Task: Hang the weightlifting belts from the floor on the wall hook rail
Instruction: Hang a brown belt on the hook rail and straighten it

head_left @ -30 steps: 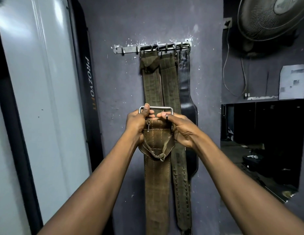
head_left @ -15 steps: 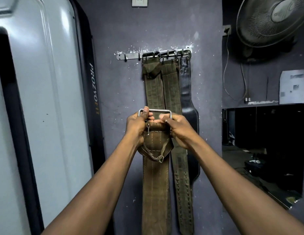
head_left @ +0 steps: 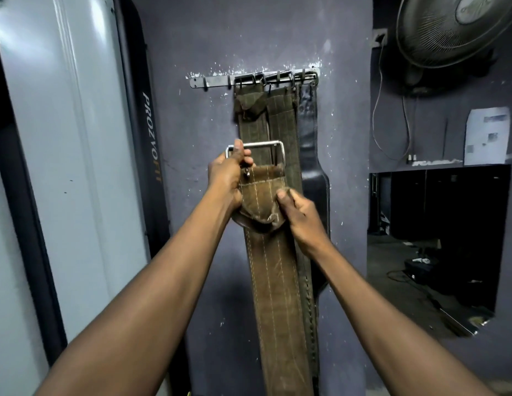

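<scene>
One wide-angle camera, worn on the head, faces the purple wall (head_left: pixel 191 138) nearly square-on, perhaps tilted slightly up, with the hook rail (head_left: pixel 211 81) above centre. It stands near: the left hand (head_left: pixel 226 178) and right hand (head_left: pixel 299 215), holding a belt (head_left: pixel 274 281), sit mid-frame.

Left grip (head_left: pixel 228 181), right grip (head_left: pixel 301 217): seemingly bare.

A wall fan (head_left: pixel 454 27) hangs top right above a paper notice (head_left: pixel 487 135) and a dark wall opening (head_left: pixel 437 238), while a grey machine lettered PROZVOFIT (head_left: pixel 77 167) stands at left.

Matt olive canvas belt (head_left: pixel 274 281) with shiny metal buckle (head_left: pixel 256 148); glossy black leather belt (head_left: pixel 313 178) behind.
</scene>
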